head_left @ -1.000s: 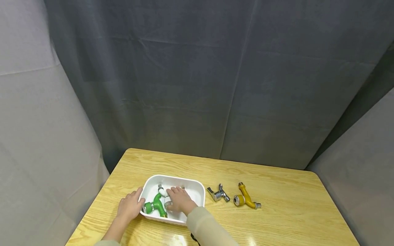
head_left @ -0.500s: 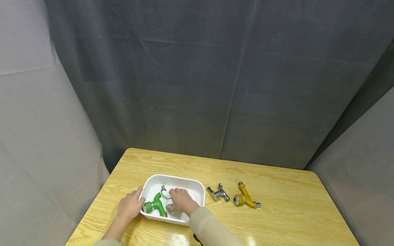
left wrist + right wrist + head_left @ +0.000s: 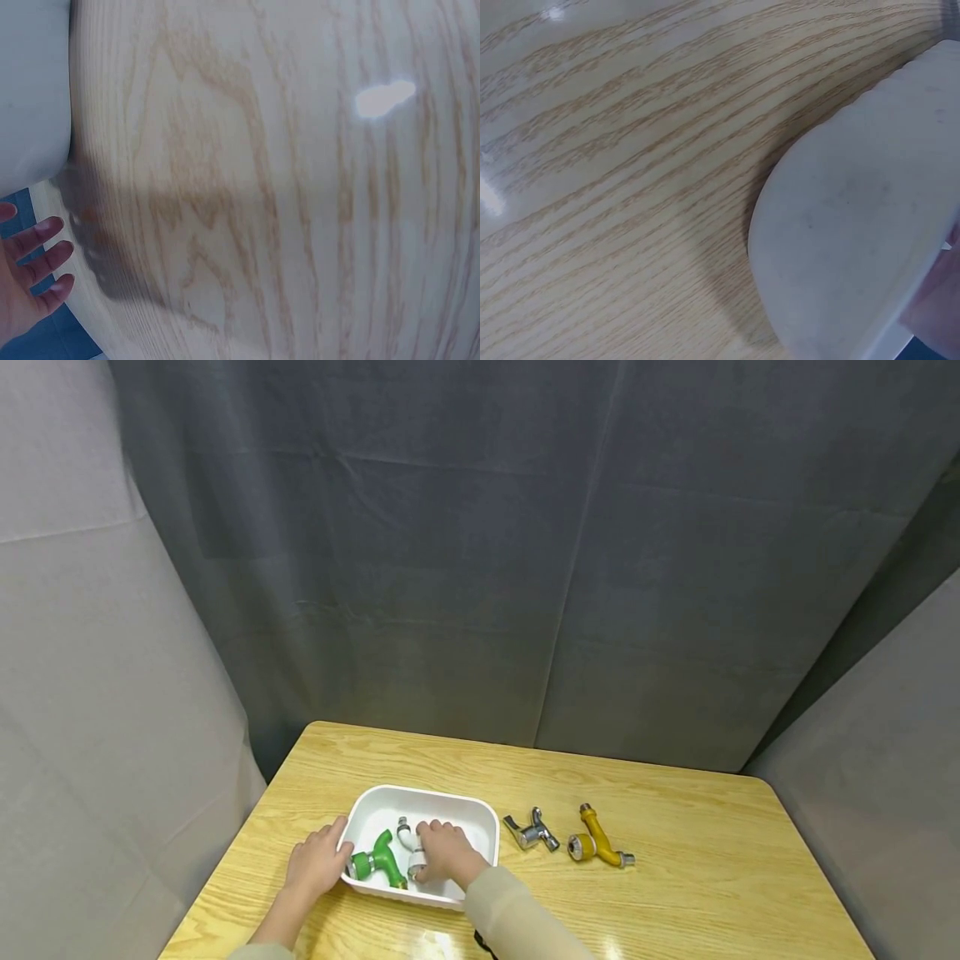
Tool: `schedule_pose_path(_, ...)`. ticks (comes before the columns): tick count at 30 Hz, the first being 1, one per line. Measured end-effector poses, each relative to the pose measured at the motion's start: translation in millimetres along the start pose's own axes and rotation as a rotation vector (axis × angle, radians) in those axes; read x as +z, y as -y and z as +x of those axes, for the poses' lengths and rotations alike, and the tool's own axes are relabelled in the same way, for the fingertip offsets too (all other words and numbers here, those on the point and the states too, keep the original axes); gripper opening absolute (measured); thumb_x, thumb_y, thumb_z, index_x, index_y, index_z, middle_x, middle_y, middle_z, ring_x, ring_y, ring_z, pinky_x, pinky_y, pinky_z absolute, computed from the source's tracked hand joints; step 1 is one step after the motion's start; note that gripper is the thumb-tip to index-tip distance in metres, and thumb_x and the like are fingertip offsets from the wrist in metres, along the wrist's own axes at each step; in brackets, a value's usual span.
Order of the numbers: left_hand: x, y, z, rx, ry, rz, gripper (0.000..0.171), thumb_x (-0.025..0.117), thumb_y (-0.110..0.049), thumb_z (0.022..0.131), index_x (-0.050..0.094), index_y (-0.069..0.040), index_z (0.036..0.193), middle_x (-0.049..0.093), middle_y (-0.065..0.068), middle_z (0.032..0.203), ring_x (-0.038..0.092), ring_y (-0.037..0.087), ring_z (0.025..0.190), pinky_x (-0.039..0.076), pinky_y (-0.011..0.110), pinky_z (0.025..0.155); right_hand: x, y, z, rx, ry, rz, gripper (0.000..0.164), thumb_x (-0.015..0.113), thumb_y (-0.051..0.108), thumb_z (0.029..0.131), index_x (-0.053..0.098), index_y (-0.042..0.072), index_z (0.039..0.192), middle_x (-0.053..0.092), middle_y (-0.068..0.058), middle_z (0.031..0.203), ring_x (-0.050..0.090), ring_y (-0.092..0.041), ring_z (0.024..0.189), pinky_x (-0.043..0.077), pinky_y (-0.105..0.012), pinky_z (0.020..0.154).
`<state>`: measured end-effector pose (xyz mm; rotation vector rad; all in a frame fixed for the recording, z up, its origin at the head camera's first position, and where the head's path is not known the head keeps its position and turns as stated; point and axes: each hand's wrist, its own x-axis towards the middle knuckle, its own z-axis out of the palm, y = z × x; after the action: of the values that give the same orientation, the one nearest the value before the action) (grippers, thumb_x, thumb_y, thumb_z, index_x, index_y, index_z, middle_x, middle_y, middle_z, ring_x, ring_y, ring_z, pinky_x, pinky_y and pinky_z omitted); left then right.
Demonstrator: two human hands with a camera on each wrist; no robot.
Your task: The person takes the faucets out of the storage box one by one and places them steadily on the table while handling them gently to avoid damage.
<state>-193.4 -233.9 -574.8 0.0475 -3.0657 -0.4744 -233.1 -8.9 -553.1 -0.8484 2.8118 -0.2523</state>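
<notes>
While the right hand [image 3: 450, 853] looks wrapped around the white tap [image 3: 417, 858] in the tray [image 3: 442, 793], the left hand [image 3: 317, 862] seems to touch the rim, fingers loose. The green tap [image 3: 386, 860] lies in there too, just left of that grip. The chrome tap [image 3: 530, 837] and yellow tap [image 3: 599, 838] are on the table [image 3: 690, 835], to its right. I'd call it halfway: two in, two out, white one not let go yet.

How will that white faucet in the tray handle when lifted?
The white faucet is probably stiff: its curved neck looks like hard pipe. Its metallic-looking tip suggests some weight. The neck juts past the right hand, so it may tilt.
</notes>
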Motion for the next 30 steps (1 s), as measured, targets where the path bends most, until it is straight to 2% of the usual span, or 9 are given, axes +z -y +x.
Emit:
schedule_pose_path(12,1.5,0.1,0.8,-0.001,-0.005,-0.005,0.045,0.045,-0.03,0.09,0.044,-0.007,0.129,0.057,0.019,0.115,0.054,0.041,0.102,0.041,0.058,0.079,0.0,-1.7,-6.2,-0.002,-0.02,-0.025,0.065,0.079,0.042,0.058,0.056,0.013,0.111,0.051,0.0,0.088,0.047,-0.017,0.079,0.039,-0.032,0.07)
schedule_pose_path(22,1.1,0.2,1.1,-0.005,0.008,0.001,0.046,0.045,-0.03,0.09,0.043,-0.008,0.13,0.056,0.02,0.117,0.053,0.041,0.103,0.041,0.059,0.08,0.2,-3.5,-8.4,-0.006,-0.049,-0.002,0.067,0.079,0.044,0.055,0.055,0.012,0.11,0.051,0.001,0.087,0.047,-0.015,0.078,0.04,-0.033,0.069)
schedule_pose_path(30,1.5,1.2,0.9,-0.006,0.015,0.0,0.046,0.044,-0.031,0.09,0.043,-0.008,0.13,0.056,0.019,0.116,0.053,0.041,0.103,0.041,0.058,0.081,-3.0,-1.1,-6.8,-0.002,-0.062,0.01,0.072,0.079,0.047,0.055,0.054,0.014,0.114,0.052,0.001,0.091,0.049,-0.015,0.083,0.042,-0.035,0.074)
